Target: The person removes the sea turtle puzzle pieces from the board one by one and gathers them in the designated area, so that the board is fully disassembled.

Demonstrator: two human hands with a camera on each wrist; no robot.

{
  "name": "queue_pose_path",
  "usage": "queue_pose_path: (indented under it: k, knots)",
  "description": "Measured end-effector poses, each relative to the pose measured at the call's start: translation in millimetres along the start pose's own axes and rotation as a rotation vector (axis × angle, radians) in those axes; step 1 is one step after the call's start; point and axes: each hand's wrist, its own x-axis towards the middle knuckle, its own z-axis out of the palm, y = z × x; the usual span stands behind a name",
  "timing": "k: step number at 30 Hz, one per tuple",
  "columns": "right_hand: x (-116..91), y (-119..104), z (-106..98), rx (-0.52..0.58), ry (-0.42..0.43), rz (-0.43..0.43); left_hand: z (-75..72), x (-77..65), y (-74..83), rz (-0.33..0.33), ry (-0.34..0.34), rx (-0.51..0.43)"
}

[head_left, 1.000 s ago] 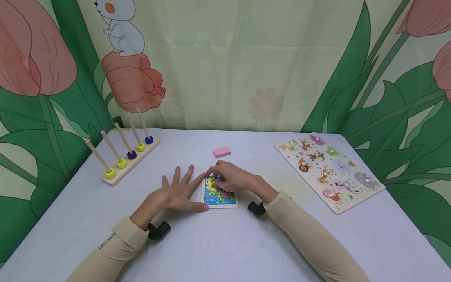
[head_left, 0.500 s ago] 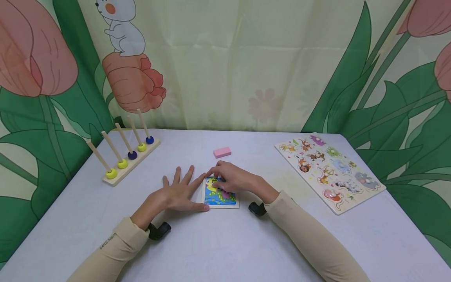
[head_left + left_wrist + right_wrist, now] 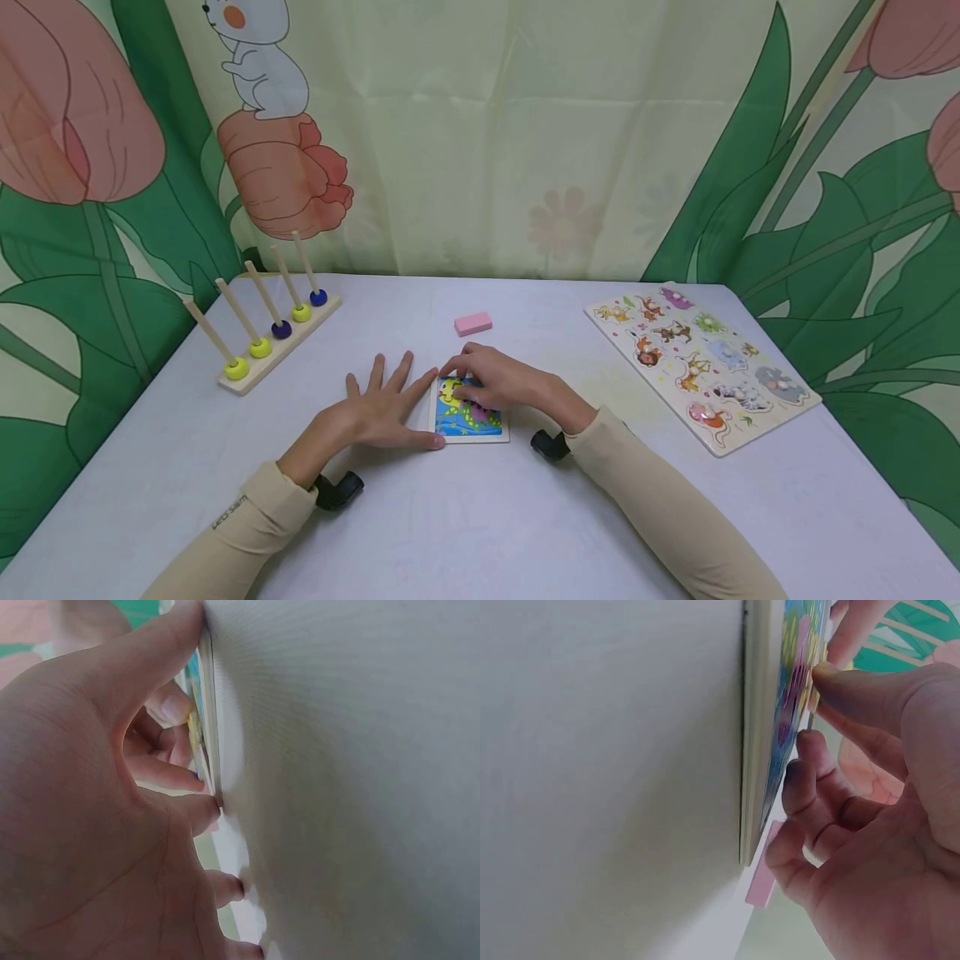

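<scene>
Nearest us, beige sleeves (image 3: 660,500) lie over the white-topped bench (image 3: 450,517), with a small black wrist camera (image 3: 340,492) under each cuff.

Just beyond, our left hand (image 3: 378,417) is spread wide and grips nothing; its thumb and index fingertip touch the left edge of the framed picture puzzle (image 3: 471,427). We judge that this braces the frame against sliding. Our right hand (image 3: 498,375) comes over the puzzle's upper part, pinching a yellow-edged puzzle piece (image 3: 193,729) narrowly between thumb and fingertips. The piece looks slightly tilted off the board, which probably lets the fingers reach its rim; the knuckles hide how much is free. The puzzle lies flat before us, between the two hands, within easy reach of both. It is a thin, squarish board, with a pale wood-like rim around a glossy blue, yellow and purple print.

Past the fingers sits a pink block (image 3: 473,323), rectangular and matte. To the right, an animal puzzle board (image 3: 783,414) lies flat and angled, its rounded figures in pale wood. To the left, a peg stand (image 3: 277,352) has five slim rods, each with one round bead (image 3: 260,347) at its foot. Behind hangs a creased printed curtain (image 3: 457,167).
</scene>
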Motion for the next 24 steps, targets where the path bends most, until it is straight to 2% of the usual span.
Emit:
queue_pose_path:
  k: [12,15,24]
  knots:
    - [-17.4,14.3,-6.1,-0.006,0.031,0.045,-1.9,-1.9,2.1,0.004,0.015,-0.015]
    - [-23.6,18.9,-8.7,0.0,0.04,0.064,-4.2,-3.3,4.0,-0.006,0.0,-0.026]
    - [-43.7,32.9,-17.1,0.013,0.066,0.086,-14.2,-14.4,12.3,0.005,0.011,-0.025]
